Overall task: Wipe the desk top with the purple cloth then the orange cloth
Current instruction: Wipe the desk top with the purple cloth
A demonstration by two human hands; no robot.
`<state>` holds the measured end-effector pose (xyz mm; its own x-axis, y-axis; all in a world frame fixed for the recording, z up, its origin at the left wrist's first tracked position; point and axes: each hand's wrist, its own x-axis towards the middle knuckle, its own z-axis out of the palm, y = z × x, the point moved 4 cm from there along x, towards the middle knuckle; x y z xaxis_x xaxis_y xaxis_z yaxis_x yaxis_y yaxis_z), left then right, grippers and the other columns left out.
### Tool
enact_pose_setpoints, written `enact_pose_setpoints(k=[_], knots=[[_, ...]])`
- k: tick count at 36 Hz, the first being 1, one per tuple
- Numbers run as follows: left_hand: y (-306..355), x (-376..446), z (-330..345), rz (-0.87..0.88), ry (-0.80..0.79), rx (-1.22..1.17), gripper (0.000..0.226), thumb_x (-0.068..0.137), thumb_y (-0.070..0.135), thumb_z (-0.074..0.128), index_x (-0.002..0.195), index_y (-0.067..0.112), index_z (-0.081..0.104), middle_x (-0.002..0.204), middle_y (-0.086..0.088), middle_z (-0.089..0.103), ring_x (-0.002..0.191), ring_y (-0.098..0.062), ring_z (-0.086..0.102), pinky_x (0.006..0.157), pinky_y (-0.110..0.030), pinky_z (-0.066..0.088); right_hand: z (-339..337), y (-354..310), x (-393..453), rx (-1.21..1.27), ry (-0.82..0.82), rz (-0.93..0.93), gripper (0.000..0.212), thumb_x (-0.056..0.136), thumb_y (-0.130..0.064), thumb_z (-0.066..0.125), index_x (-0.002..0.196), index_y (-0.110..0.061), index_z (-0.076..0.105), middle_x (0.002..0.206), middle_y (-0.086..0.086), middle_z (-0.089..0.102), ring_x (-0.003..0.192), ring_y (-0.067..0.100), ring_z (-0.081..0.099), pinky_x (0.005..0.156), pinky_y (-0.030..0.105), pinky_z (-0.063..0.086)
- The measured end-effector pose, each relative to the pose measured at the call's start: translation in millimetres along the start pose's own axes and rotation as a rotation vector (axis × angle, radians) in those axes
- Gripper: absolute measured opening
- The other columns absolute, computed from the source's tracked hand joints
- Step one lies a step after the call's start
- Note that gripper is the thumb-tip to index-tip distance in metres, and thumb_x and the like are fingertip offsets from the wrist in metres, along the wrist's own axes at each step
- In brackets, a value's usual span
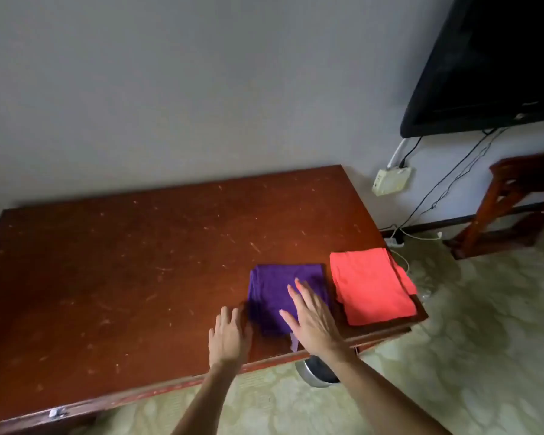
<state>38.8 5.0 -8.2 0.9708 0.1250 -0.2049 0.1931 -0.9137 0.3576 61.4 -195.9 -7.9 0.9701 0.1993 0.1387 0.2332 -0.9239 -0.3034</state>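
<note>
A folded purple cloth [274, 290] lies on the scratched brown desk top [139, 262], near the front right. Beside it on the right, at the desk's right edge, lies a folded orange cloth [372, 285]. My right hand [311, 318] is spread flat over the purple cloth's near right part, fingers apart. At the cloth's left edge my left hand [230, 334] is over the desk, its fingertips blurred where they meet the cloth. I cannot tell whether either hand grips the cloth.
A grey wall runs behind the desk. A black TV [490, 64] hangs at the upper right, with cables and a white box [391, 182] below it. A wooden stool [515, 202] stands on the right. A metal bowl [316, 373] sits on the floor under the desk's front edge.
</note>
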Motion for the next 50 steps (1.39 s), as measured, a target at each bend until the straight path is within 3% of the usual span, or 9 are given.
enact_pose_setpoints(k=[4, 10, 18, 26, 33, 38, 42, 46, 50], knots=[[14.6, 23.0, 7.1, 0.035, 0.075, -0.022, 0.041, 0.088, 0.031, 0.061, 0.126, 0.016, 0.058, 0.112, -0.007, 0.058, 0.1, -0.032, 0.059, 0.078, -0.045, 0.049, 29.6, 6.6, 31.8, -0.044, -0.105, -0.048, 0.068, 0.097, -0.055, 0.043, 0.15, -0.012, 0.052, 0.16, 0.006, 0.045, 0.147, 0.026, 0.043, 0.112, 0.052, 0.046], [30.0, 57.9, 15.8, 0.082, 0.16, -0.05, 0.056, 0.095, 0.042, 0.029, 0.136, 0.012, 0.053, 0.115, -0.006, 0.061, 0.096, -0.026, 0.06, 0.079, -0.042, 0.051, 52.1, 36.1, 59.2, -0.077, -0.146, -0.207, 0.071, 0.103, -0.061, 0.04, 0.163, -0.026, 0.027, 0.172, -0.006, 0.017, 0.159, 0.012, 0.011, 0.127, 0.043, 0.017], [55.0, 76.1, 30.0, 0.067, 0.239, -0.089, 0.055, 0.092, 0.038, 0.043, 0.14, 0.012, 0.048, 0.122, -0.008, 0.058, 0.099, -0.026, 0.059, 0.08, -0.043, 0.051, 54.3, 51.6, 95.1, -0.113, -0.181, -0.254, 0.074, 0.101, -0.063, 0.037, 0.165, -0.036, 0.011, 0.173, -0.009, 0.005, 0.159, 0.01, 0.0, 0.129, 0.045, 0.008], [87.4, 106.3, 50.4, 0.01, 0.3, -0.116, 0.056, 0.09, 0.041, 0.044, 0.134, 0.006, 0.048, 0.136, -0.015, 0.052, 0.115, -0.032, 0.058, 0.088, -0.045, 0.051, 60.3, 79.9, 171.7, -0.097, -0.153, -0.216, 0.074, 0.1, -0.068, 0.034, 0.164, -0.037, 0.014, 0.173, -0.008, 0.007, 0.159, 0.011, 0.004, 0.128, 0.046, 0.01], [109.6, 140.0, 79.2, 0.032, 0.384, -0.046, 0.058, 0.084, 0.039, 0.045, 0.134, 0.013, 0.061, 0.145, -0.007, 0.056, 0.129, -0.026, 0.054, 0.096, -0.049, 0.042, 60.7, 117.2, 269.0, -0.123, -0.171, -0.346, 0.07, 0.101, -0.068, 0.031, 0.163, -0.041, 0.015, 0.173, -0.011, 0.006, 0.158, 0.007, 0.002, 0.128, 0.038, 0.001], [113.5, 150.7, 93.8, 0.048, 0.62, 0.03, 0.048, 0.092, 0.04, 0.038, 0.13, 0.018, 0.056, 0.141, -0.001, 0.054, 0.131, -0.025, 0.046, 0.101, -0.048, 0.035, 59.7, 143.9, 336.1, -0.105, -0.172, -0.356, 0.069, 0.101, -0.068, 0.028, 0.163, -0.04, 0.018, 0.173, -0.009, 0.011, 0.159, 0.01, 0.007, 0.128, 0.04, 0.005], [114.7, 155.6, 94.5, 0.016, 0.586, 0.072, 0.058, 0.096, 0.055, 0.025, 0.131, 0.019, 0.053, 0.134, -0.007, 0.064, 0.129, -0.027, 0.047, 0.101, -0.051, 0.036, 58.8, 156.0, 384.1, -0.101, -0.165, -0.339, 0.075, 0.095, -0.072, 0.021, 0.162, -0.039, 0.022, 0.172, -0.007, 0.016, 0.158, 0.01, 0.011, 0.129, 0.045, 0.009], [116.3, 152.6, 92.1, -0.003, 0.564, 0.101, 0.059, 0.084, 0.051, 0.044, 0.128, 0.018, 0.065, 0.136, -0.005, 0.064, 0.128, -0.025, 0.049, 0.098, -0.051, 0.039, 60.1, 164.0, 417.5, -0.089, -0.124, -0.269, 0.084, 0.087, -0.076, 0.012, 0.162, -0.039, 0.024, 0.172, -0.008, 0.018, 0.158, 0.01, 0.012, 0.128, 0.045, 0.008], [116.7, 146.8, 87.9, 0.048, 0.486, 0.14, 0.058, 0.085, 0.052, 0.045, 0.132, 0.023, 0.065, 0.142, -0.005, 0.059, 0.131, -0.028, 0.054, 0.099, -0.053, 0.042, 62.2, 165.1, 417.0, -0.118, -0.149, -0.266, 0.073, 0.098, -0.073, 0.027, 0.163, -0.04, 0.016, 0.173, -0.006, 0.011, 0.159, 0.013, 0.007, 0.128, 0.046, 0.003]])
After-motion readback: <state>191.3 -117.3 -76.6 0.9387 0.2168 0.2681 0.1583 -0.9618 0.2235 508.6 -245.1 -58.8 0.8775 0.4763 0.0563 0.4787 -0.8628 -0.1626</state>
